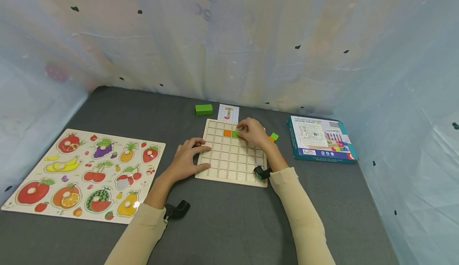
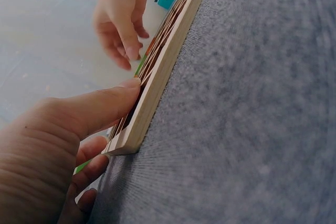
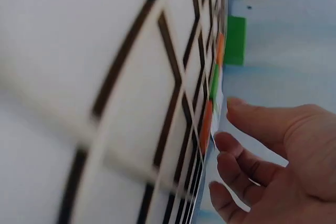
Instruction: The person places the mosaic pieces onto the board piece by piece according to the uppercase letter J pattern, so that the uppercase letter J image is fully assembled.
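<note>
A square wooden grid board [image 1: 229, 165] lies on the dark table. An orange tile [image 1: 227, 133] and a green tile [image 1: 235, 134] sit side by side in its cells. Another orange tile [image 3: 206, 127] follows in the row, covered by the right hand in the head view. My left hand [image 1: 186, 159] holds the board at its left edge, the thumb [image 2: 113, 103] on top and fingers beside the corner. Over the row hovers my right hand [image 1: 252, 132], its thumb and fingertips apart with nothing visible between them.
Behind the board are a pattern card [image 1: 228, 113] and a green block [image 1: 203, 110]. Loose tiles lie right of it, including a green one [image 1: 274, 136]. A fruit puzzle board [image 1: 118, 153] lies at the left, a teal box [image 1: 322, 139] at the right.
</note>
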Action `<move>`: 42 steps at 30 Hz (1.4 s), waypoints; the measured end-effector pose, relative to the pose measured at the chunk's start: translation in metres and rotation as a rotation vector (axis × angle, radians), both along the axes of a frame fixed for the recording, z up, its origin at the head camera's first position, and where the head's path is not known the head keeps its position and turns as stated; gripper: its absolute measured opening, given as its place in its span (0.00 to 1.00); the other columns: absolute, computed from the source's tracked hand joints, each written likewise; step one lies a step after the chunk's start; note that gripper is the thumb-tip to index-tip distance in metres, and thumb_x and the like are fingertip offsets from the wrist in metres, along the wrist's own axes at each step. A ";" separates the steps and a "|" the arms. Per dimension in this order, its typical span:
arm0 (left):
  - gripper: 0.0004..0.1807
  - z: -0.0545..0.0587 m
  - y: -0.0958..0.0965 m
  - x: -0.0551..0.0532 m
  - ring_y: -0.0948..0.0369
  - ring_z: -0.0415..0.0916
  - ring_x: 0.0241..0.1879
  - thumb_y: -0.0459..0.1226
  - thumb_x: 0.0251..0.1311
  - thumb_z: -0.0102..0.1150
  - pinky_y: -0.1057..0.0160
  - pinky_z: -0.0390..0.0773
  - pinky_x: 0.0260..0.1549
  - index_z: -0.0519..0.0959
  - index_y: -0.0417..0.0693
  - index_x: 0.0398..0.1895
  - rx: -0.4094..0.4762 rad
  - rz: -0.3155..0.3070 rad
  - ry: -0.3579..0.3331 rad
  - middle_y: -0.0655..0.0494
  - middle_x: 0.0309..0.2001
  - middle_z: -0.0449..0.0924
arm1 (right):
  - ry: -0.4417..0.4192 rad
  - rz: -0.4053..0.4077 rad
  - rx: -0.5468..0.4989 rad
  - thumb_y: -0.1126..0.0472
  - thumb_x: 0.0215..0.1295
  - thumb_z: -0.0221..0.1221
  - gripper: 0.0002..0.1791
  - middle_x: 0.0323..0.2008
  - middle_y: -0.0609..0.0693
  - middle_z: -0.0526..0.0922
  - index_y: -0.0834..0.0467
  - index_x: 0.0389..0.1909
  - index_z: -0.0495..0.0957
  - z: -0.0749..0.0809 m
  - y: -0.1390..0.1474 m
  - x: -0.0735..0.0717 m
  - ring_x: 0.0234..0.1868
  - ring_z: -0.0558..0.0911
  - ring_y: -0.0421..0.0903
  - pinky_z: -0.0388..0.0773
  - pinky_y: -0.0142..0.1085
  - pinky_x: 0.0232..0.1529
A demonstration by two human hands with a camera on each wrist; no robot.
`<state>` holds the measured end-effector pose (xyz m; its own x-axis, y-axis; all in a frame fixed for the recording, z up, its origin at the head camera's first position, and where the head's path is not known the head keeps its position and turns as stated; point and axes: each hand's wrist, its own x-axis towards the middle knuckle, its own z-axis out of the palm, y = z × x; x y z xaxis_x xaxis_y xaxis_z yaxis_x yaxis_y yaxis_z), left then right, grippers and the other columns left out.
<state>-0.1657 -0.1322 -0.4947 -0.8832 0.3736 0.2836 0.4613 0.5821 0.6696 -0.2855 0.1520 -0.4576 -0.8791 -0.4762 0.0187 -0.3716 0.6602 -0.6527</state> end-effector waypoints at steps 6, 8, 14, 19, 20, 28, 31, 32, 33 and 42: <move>0.29 -0.001 0.000 0.000 0.49 0.64 0.61 0.48 0.54 0.73 0.43 0.56 0.54 0.82 0.49 0.59 0.003 -0.005 0.004 0.47 0.64 0.68 | 0.047 -0.125 -0.084 0.61 0.70 0.62 0.13 0.44 0.58 0.78 0.62 0.50 0.83 -0.001 0.041 0.008 0.43 0.74 0.52 0.72 0.45 0.44; 0.29 -0.001 -0.001 -0.001 0.49 0.64 0.61 0.48 0.54 0.73 0.43 0.56 0.55 0.81 0.49 0.60 0.000 -0.005 0.002 0.47 0.64 0.68 | 0.028 -0.209 -0.038 0.69 0.68 0.61 0.12 0.43 0.62 0.78 0.67 0.50 0.81 0.018 0.046 0.025 0.42 0.74 0.56 0.72 0.48 0.44; 0.29 0.000 -0.001 -0.001 0.48 0.63 0.62 0.47 0.54 0.73 0.43 0.56 0.54 0.81 0.49 0.59 -0.005 -0.005 0.001 0.46 0.64 0.68 | 0.041 -0.260 -0.034 0.72 0.66 0.62 0.12 0.44 0.63 0.79 0.68 0.50 0.81 0.019 0.071 0.044 0.43 0.76 0.57 0.73 0.50 0.46; 0.29 0.001 0.001 -0.001 0.48 0.64 0.61 0.48 0.54 0.73 0.43 0.56 0.53 0.82 0.49 0.59 -0.003 -0.005 0.005 0.47 0.64 0.68 | 0.036 -0.265 0.005 0.71 0.64 0.64 0.11 0.40 0.61 0.80 0.69 0.47 0.81 0.018 0.082 0.063 0.38 0.75 0.54 0.72 0.45 0.40; 0.29 0.001 0.001 -0.001 0.48 0.64 0.61 0.48 0.54 0.73 0.43 0.56 0.53 0.82 0.49 0.59 -0.004 -0.005 0.004 0.47 0.64 0.68 | 0.034 -0.267 0.015 0.71 0.64 0.64 0.11 0.40 0.61 0.80 0.69 0.46 0.81 0.018 0.083 0.067 0.37 0.75 0.53 0.72 0.45 0.39; 0.30 0.000 0.001 -0.001 0.48 0.63 0.62 0.48 0.54 0.73 0.42 0.56 0.54 0.81 0.49 0.60 -0.002 -0.017 0.006 0.46 0.64 0.68 | 0.054 -0.295 0.053 0.70 0.60 0.68 0.15 0.41 0.63 0.77 0.69 0.47 0.79 0.012 0.091 0.087 0.35 0.72 0.55 0.68 0.45 0.38; 0.30 -0.001 0.000 -0.001 0.48 0.63 0.62 0.48 0.54 0.73 0.42 0.56 0.55 0.81 0.48 0.60 -0.002 -0.016 0.007 0.46 0.64 0.68 | 0.047 -0.310 0.061 0.70 0.60 0.67 0.16 0.41 0.63 0.77 0.68 0.49 0.79 0.011 0.092 0.090 0.35 0.71 0.55 0.67 0.45 0.38; 0.30 -0.001 0.000 -0.001 0.48 0.64 0.62 0.47 0.54 0.73 0.42 0.56 0.54 0.81 0.48 0.60 0.000 -0.016 0.008 0.46 0.64 0.68 | 0.044 -0.316 0.064 0.70 0.60 0.67 0.16 0.41 0.62 0.77 0.68 0.49 0.79 0.011 0.092 0.090 0.35 0.71 0.55 0.67 0.45 0.38; 0.30 -0.001 0.000 -0.001 0.48 0.64 0.62 0.47 0.54 0.74 0.42 0.56 0.54 0.81 0.48 0.60 0.000 -0.016 0.010 0.46 0.64 0.68 | 0.041 -0.320 0.070 0.70 0.60 0.67 0.16 0.42 0.62 0.77 0.67 0.50 0.79 0.011 0.092 0.091 0.35 0.71 0.54 0.67 0.45 0.38; 0.29 -0.002 -0.001 -0.001 0.48 0.64 0.62 0.47 0.54 0.73 0.42 0.56 0.54 0.81 0.48 0.59 -0.003 -0.014 0.005 0.45 0.64 0.68 | 0.038 -0.335 0.079 0.71 0.59 0.67 0.17 0.40 0.61 0.79 0.66 0.50 0.80 0.006 0.092 0.093 0.33 0.72 0.51 0.69 0.43 0.36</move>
